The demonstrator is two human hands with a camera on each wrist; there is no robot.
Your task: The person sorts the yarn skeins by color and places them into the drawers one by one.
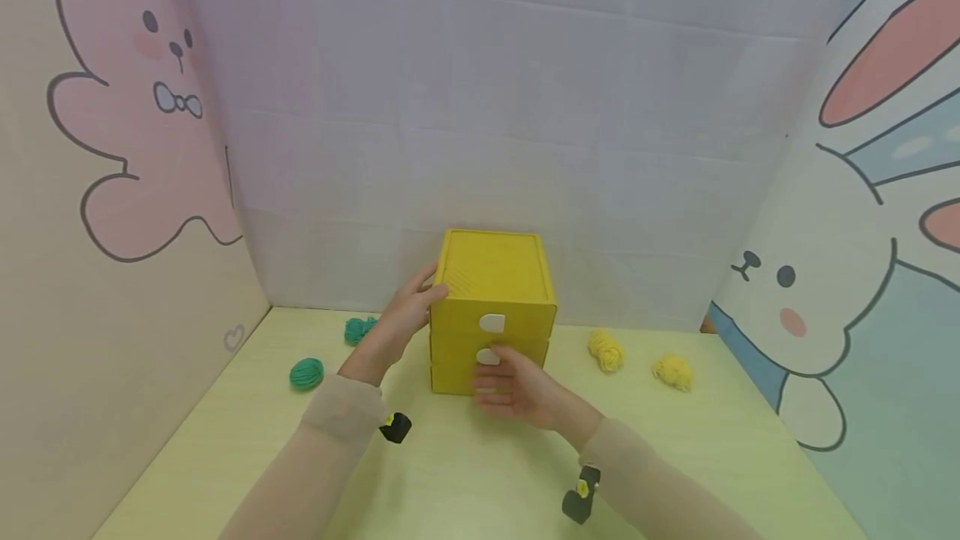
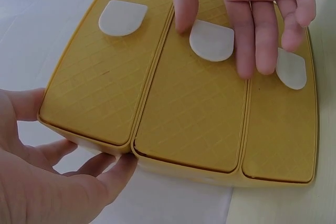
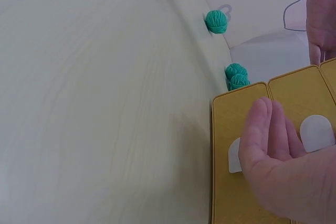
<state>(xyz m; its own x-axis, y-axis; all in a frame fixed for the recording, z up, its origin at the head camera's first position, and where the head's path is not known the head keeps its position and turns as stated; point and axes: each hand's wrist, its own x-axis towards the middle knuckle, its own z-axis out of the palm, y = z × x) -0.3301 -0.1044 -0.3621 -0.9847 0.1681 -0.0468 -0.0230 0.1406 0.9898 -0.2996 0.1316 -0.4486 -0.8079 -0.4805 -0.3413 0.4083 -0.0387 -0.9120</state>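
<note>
Plastic is suggested by the yellow drawer box (image 1: 495, 265) at the centre of the head view, its drawer fronts (image 2: 100, 85) textured with a shallow diamond pattern and matt in look. The white tabs (image 2: 211, 41) are finished smooth and plain. The smooth tabletop (image 3: 105, 103) across the bottom is streaked with faint wood-like grain. Creased, matt cloth is seen in the backdrop (image 1: 510, 107), upper centre. Fibrous strands are wound into green yarn balls (image 1: 306, 374), lower left, and yellow yarn bundles (image 1: 673, 372), lower right.

Green yarn (image 1: 307, 374) and yellow yarn (image 1: 606, 352)
</note>
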